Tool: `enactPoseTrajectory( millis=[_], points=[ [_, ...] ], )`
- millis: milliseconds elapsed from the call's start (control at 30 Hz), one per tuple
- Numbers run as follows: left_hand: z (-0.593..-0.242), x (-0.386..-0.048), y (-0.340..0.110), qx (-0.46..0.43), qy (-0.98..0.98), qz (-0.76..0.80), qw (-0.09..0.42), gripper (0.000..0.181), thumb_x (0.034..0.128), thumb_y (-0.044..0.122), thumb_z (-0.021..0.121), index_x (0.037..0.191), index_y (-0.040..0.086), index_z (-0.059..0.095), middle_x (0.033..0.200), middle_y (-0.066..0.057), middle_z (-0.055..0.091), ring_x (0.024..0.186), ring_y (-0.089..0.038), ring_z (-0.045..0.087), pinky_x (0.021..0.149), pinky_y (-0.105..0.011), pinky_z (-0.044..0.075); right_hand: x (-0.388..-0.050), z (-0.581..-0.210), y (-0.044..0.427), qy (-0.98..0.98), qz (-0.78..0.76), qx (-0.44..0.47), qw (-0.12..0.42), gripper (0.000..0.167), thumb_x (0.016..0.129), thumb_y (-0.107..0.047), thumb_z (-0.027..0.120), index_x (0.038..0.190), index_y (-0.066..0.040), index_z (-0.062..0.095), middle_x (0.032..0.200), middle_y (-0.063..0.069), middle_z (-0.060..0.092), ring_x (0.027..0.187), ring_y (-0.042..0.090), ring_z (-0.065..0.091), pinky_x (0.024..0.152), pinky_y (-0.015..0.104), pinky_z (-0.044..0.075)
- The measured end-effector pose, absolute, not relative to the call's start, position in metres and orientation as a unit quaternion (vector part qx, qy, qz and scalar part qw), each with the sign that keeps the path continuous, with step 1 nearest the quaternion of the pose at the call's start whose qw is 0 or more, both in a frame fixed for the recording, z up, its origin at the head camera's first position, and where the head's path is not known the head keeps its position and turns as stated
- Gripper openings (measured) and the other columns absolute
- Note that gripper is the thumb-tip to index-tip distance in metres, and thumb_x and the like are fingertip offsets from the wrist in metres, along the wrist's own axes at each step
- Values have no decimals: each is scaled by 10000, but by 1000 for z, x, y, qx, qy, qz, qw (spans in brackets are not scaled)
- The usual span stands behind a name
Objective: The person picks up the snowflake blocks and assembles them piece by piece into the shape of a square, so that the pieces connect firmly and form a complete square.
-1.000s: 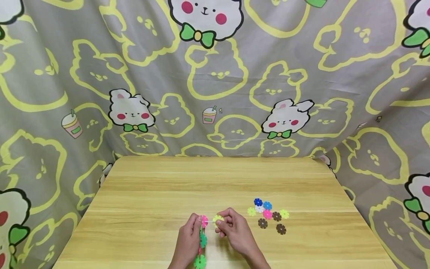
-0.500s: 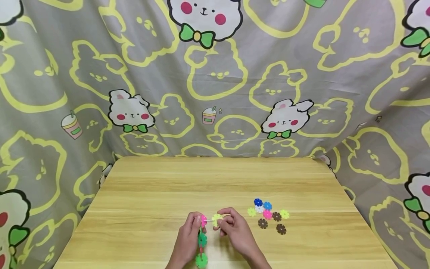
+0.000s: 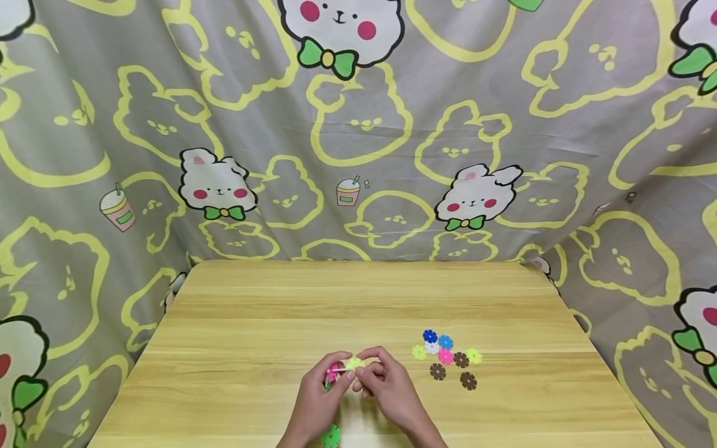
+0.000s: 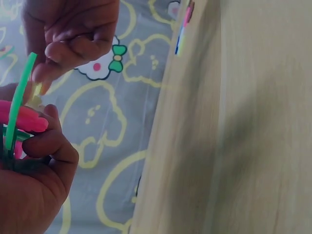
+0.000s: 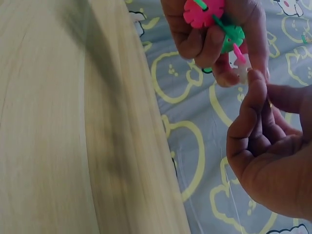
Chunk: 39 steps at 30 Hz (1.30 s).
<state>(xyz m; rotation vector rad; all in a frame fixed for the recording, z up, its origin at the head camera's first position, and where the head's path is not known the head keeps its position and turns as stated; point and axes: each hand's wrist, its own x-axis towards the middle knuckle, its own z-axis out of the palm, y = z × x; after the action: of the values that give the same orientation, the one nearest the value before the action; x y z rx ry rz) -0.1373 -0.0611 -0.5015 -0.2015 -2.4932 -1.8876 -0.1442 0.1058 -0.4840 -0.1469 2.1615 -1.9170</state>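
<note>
Disc chain [image 5: 236, 36] (notched plastic) in grip of left hand [image 3: 318, 391], petal-edged yellow disc [image 3: 355, 362] pinched by right hand [image 3: 393, 387].

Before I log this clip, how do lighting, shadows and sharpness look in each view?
Head: bright, even light, curtain print and table grain clear, but the held yellow disc looks pale. Left wrist: dimmer, left hand in shade, soft shadow across the table. Right wrist: also dim, right hand shaded, a long blurred shadow on the table.

Loose snowflake discs [image 3: 442, 355] lie on the tabletop [image 3: 252, 323], right of the person's right hand [image 3: 386, 381], with the curtain [image 3: 269, 134] behind.
</note>
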Motion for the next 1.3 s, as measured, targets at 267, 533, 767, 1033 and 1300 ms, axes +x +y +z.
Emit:
enactPoseTrajectory(
  millis=[267, 533, 767, 1033, 1300],
  points=[
    [-500, -138, -64, -37, -793, -608, 1, 219, 891, 302, 689, 1106, 285, 653, 895, 34, 639, 753, -57, 555, 691, -199, 470, -150, -488, 131, 809, -581, -40, 83, 269, 933, -279, 625, 1149, -118, 623, 810, 39, 675, 717, 208, 624, 632, 273, 523],
    [-503, -140, -66, -22, -786, -617, 15, 207, 872, 240, 714, 1068, 287, 669, 880, 34, 628, 689, -54, 511, 611, -193, 448, -159, -500, 168, 905, -424, 33, 0, 157, 898, -154, 651, 1052, -146, 683, 754, -48, 613, 631, 66, 504, 584, 203, 409],
    [-502, -139, -65, -25, -792, -610, 23, 205, 878, 244, 709, 1076, 278, 667, 924, 50, 627, 769, -49, 543, 679, -189, 470, -161, -508, 192, 939, -337, 72, -9, 169, 878, -151, 635, 1033, -143, 700, 808, -52, 575, 697, 96, 476, 598, 243, 360],
    [-501, -139, -65, -31, -796, -603, 32, 204, 883, 254, 703, 1083, 273, 667, 920, 60, 626, 777, -40, 545, 686, -189, 466, -162, -516, 208, 950, -301, 82, 23, 217, 886, -174, 650, 1086, -96, 684, 870, 22, 545, 774, 163, 451, 638, 294, 342],
    [-501, -139, -66, -30, -798, -601, 39, 203, 880, 258, 707, 1079, 276, 670, 923, 64, 627, 784, -41, 547, 686, -188, 465, -160, -523, 215, 958, -274, 77, 32, 275, 847, -178, 671, 1109, -98, 688, 985, 98, 596, 865, 224, 556, 735, 440, 476]
  ],
)
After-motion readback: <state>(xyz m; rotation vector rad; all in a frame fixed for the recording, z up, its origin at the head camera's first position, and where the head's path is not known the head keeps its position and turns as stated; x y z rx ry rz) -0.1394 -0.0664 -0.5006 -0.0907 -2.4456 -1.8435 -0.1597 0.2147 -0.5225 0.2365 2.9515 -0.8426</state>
